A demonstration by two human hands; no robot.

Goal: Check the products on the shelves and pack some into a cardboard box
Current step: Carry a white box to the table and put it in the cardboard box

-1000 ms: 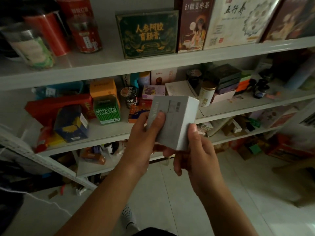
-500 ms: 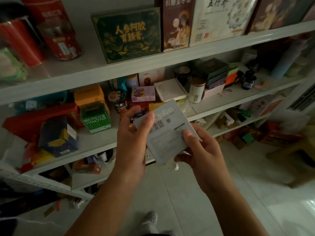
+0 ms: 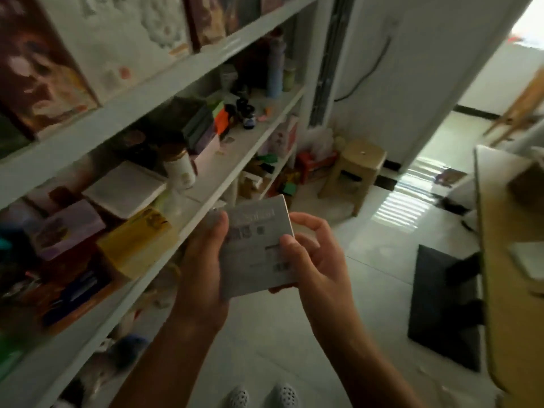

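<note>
A flat grey product box [image 3: 255,245] with printed text and codes is held upright in front of me, between both hands. My left hand [image 3: 203,269] grips its left edge, thumb on the printed face. My right hand [image 3: 312,254] holds the right edge and lower corner, thumb on the face. The white shelves [image 3: 235,163] with several product boxes and jars run along the left. At the right edge stands a cardboard box [image 3: 500,260], its wall and open flap in view; its inside is mostly cut off.
A beige plastic stool [image 3: 353,169] stands on the tiled floor by the wall beyond the shelves. A dark mat [image 3: 441,304] lies on the floor beside the cardboard box. A doorway opens at the far right. My feet [image 3: 262,397] show at the bottom.
The view has swung right, away from the shelves toward the floor and the cardboard box. The grey box has been turned in my hands and stays gripped by both.
</note>
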